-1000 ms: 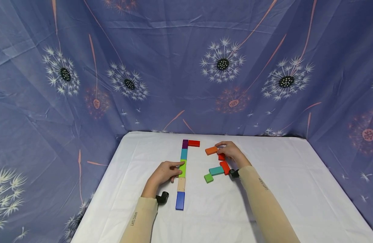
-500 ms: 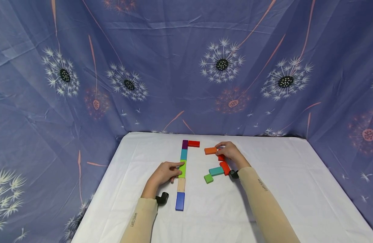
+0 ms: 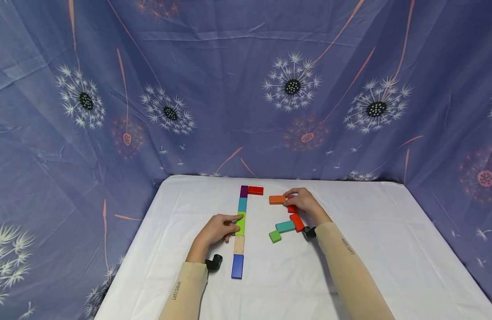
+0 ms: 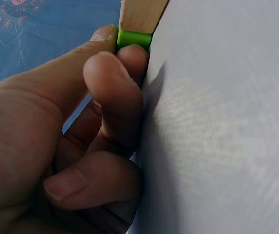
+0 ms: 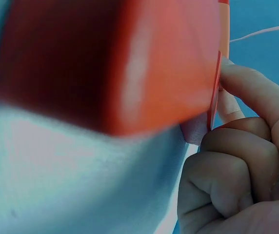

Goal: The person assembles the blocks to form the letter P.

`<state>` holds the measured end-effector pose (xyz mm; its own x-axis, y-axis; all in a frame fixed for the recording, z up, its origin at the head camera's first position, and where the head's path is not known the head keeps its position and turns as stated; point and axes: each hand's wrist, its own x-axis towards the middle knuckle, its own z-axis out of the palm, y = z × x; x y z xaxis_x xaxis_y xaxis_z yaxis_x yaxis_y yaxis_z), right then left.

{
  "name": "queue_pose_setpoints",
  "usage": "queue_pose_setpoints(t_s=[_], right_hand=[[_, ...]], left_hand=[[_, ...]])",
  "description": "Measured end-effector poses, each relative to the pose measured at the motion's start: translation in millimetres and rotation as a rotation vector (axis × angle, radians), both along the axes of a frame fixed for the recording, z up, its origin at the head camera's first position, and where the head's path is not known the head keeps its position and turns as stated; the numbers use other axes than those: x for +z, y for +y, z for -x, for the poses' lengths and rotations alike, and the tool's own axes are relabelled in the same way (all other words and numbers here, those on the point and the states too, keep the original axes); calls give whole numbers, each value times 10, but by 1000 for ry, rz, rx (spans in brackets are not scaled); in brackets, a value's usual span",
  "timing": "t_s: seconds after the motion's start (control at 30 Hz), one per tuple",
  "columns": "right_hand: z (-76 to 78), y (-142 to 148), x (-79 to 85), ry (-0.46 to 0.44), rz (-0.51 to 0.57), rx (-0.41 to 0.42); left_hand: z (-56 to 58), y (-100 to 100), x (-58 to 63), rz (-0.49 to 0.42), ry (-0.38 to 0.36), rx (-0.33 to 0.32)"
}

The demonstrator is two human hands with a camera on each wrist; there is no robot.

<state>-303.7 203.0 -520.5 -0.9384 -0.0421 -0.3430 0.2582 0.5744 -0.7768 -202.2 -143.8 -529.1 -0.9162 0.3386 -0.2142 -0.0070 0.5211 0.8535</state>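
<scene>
My left hand [image 3: 215, 229] holds the lime-green block [image 3: 241, 223], with index finger and thumb on it; its other fingers are curled in the left wrist view. That block lies in a column between a light-blue block [image 3: 242, 205] and a plain wooden block [image 3: 239, 245]. A purple block [image 3: 243, 191] ends the column at the far side, a blue block [image 3: 237, 266] at the near side. My right hand [image 3: 307, 203] pinches the right end of an orange block [image 3: 276, 200]. Partly hidden under that hand is a red block [image 3: 292, 209].
Another red block [image 3: 256, 190] extends right from the purple one. Nearer my right wrist lie a red block [image 3: 297, 223], a teal block [image 3: 285, 227] and a small green block [image 3: 275, 236]. A white cloth [image 3: 246, 302] covers the table; a patterned blue curtain [image 3: 230, 89] hangs behind.
The orange block in my right hand has turned from slanted to nearly level and shifted slightly left. My left hand stays in place on the lime-green block.
</scene>
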Motion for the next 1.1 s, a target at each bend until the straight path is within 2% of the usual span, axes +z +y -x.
queue_pose_setpoints(t_s=[0.27,0.67,1.1], right_hand=[[28,12,8,-9,47,-28],[139,-54,105,3,60,-26],[288,-174,66,9,-1,-14]], left_hand=[[-4,-11,-7,-17,7,-3],[1,-22,9,4,19,-10],[17,-22,1,14,0,-5]])
